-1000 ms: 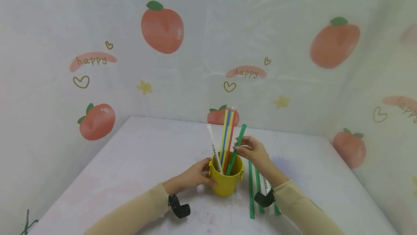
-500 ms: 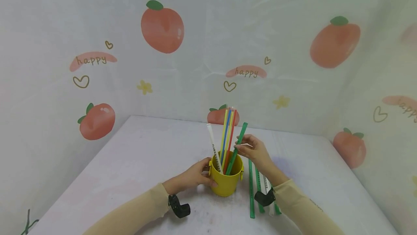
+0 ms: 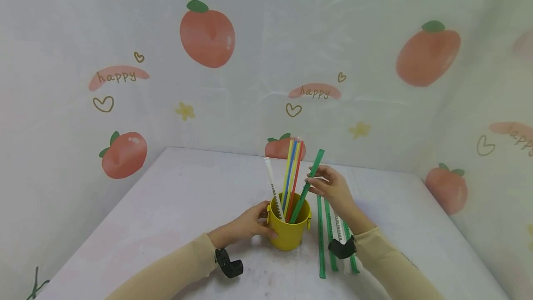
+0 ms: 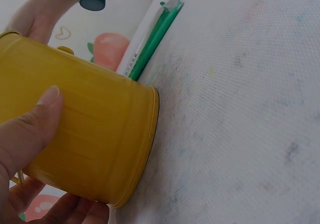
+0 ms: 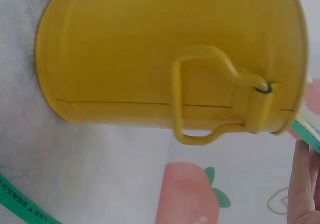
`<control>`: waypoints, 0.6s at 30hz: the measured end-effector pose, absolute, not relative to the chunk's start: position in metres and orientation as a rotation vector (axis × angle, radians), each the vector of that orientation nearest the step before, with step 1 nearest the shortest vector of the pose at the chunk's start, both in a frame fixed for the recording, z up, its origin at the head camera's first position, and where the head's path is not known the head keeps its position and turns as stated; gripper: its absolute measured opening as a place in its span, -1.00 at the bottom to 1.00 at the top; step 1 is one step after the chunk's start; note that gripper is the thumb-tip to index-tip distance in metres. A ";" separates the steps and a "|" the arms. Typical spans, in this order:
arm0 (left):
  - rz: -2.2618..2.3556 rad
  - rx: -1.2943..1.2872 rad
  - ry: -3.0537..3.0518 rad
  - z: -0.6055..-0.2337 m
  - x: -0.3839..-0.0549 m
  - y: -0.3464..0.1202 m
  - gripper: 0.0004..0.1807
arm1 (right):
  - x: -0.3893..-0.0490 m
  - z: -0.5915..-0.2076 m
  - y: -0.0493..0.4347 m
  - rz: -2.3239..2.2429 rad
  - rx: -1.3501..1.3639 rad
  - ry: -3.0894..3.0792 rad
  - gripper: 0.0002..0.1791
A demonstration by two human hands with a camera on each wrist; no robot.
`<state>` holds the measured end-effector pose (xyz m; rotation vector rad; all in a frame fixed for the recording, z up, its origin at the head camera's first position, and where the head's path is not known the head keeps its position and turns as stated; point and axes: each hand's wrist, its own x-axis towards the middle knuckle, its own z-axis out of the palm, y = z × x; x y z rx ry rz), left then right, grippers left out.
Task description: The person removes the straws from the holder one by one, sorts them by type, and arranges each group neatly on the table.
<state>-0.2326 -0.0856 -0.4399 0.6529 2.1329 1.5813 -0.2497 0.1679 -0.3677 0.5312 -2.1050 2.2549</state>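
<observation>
My left hand [image 3: 247, 223] grips the side of a small yellow metal bucket [image 3: 287, 239], thumb on its near wall and fingers around the far side, as the left wrist view shows. My right hand [image 3: 334, 190] pinches a green-wrapped straw [image 3: 318, 160]. That straw leans right, its lower end inside the bucket's mouth. Also standing in the bucket are a white-wrapped straw [image 3: 272, 184], tilted left, and several yellow, blue and red straws [image 3: 290, 170]. The right wrist view has the bucket's wire side handle [image 5: 176, 94] up close and only the edge of the right hand.
To the right of the bucket, several wrapped straws lie side by side on the pale table: a green one [image 3: 321, 244] nearest the bucket, with white and green ones beyond, partly under the right wrist. A printed fruit curtain [image 3: 250, 106] stands behind the table.
The right hand has moved up and to the right with the green-wrapped straw, so the straw leans more and sits higher. The coloured straws shifted slightly. The left hand and bucket stay put.
</observation>
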 end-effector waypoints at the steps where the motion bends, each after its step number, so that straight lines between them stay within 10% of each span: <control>1: 1.579 0.651 2.134 -0.440 -0.232 -0.086 -0.21 | -0.250 -0.366 0.169 2.252 0.533 -2.099 -0.66; 18: 1.577 0.656 2.129 -0.439 -0.233 -0.086 -0.23 | -0.249 -0.340 0.182 2.258 0.522 -1.939 -0.75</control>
